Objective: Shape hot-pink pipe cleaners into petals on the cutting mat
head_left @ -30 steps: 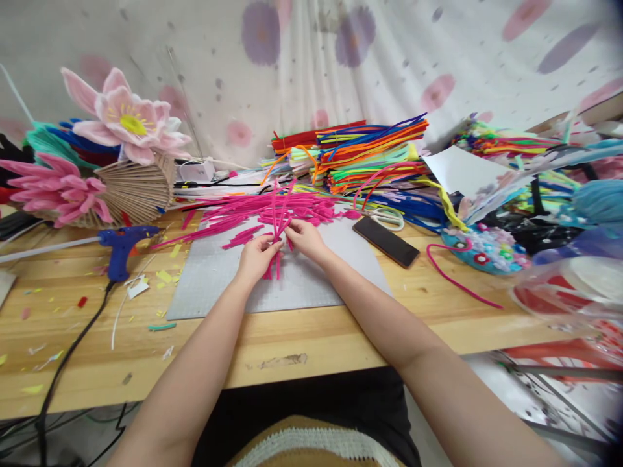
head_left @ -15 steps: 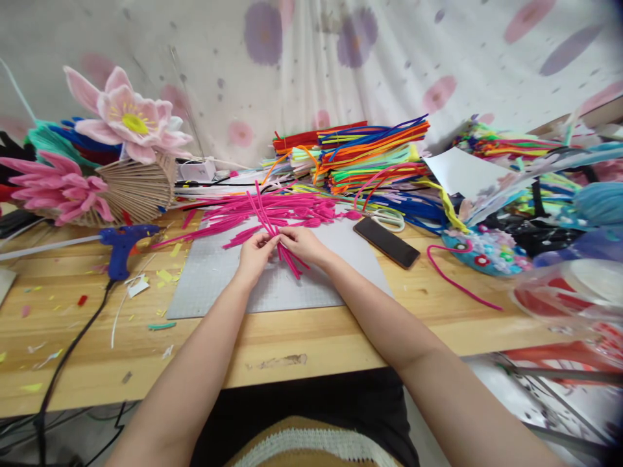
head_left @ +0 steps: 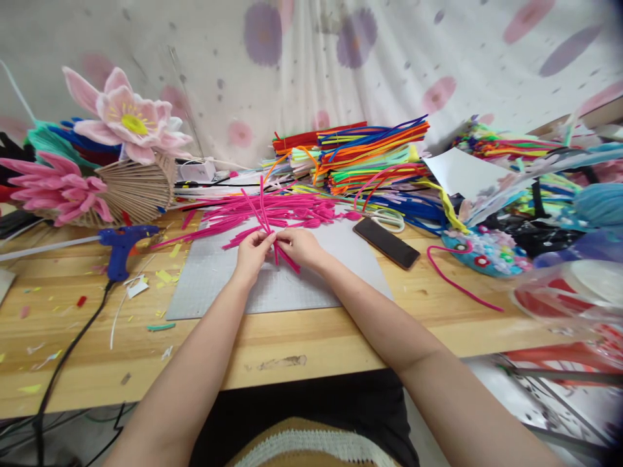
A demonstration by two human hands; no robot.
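Note:
Several magenta pipe cleaners (head_left: 289, 260) cross one another between my two hands, above the grey cutting mat (head_left: 311, 292). My left hand (head_left: 254, 254) pinches them at the crossing, thumb against fingers. From the other side my right hand (head_left: 298, 246) grips the same crossing, its fingertips close to the left thumb. Free ends stick up past the hands and down toward me. Just behind lies a heap of magenta pipe cleaners (head_left: 272, 209), some with folded, petal-like ends. My fingers hide the exact point where the held stems meet.
A blue glue gun (head_left: 121, 250) lies at left among scraps. A dark phone (head_left: 387, 242) and scissors (head_left: 389, 221) are right of the mat. Colourful pipe cleaner bundles (head_left: 374, 155) stand behind. A pink fuzzy flower (head_left: 131, 120) rises at back left; one loose magenta pipe cleaner (head_left: 457, 288) curves at right.
The crossed pipe cleaners have turned between my fingers, so their upper and lower ends point differently. Both hands have shifted slightly left and stay closed on them.

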